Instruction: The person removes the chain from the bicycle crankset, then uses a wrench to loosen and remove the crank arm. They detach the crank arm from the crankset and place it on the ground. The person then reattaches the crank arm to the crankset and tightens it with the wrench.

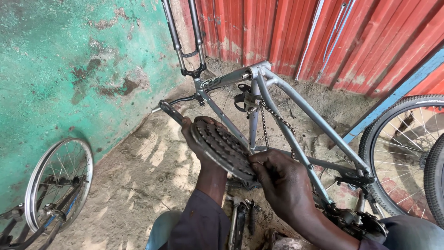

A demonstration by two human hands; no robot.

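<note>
Seen from above: left hand [196, 134] wrapped around the upper edge of a dark, toothed metal chainring set [223, 148], fingers curled over its rim; right hand [280, 178] pinching the lower edge of the same disc, thumb and fingers closed on the teeth. Chainring set held tilted between both hands, just in front of the grey tubular bicycle frame [277, 111], with a black crank arm [169, 111] jutting up and left past the left hand.

Frame upside down on the sandy dirt floor [143, 176], wheelless, its slim suspension fork [185, 37] pointing up toward the wall. Loose, rusty chain [264, 122] hanging from the frame behind the disc. Rear derailleur [356, 220] at the lower right, close to the right forearm.

Spoked silver wheel rim [58, 183] leaning against the flaking green plaster wall [69, 60] at left. Knobby black tyre on a spoked wheel [402, 148] at the right edge. Red corrugated metal sheeting [323, 37] across the back. Several dark hand tools [240, 217] on the ground below the wrists.
</note>
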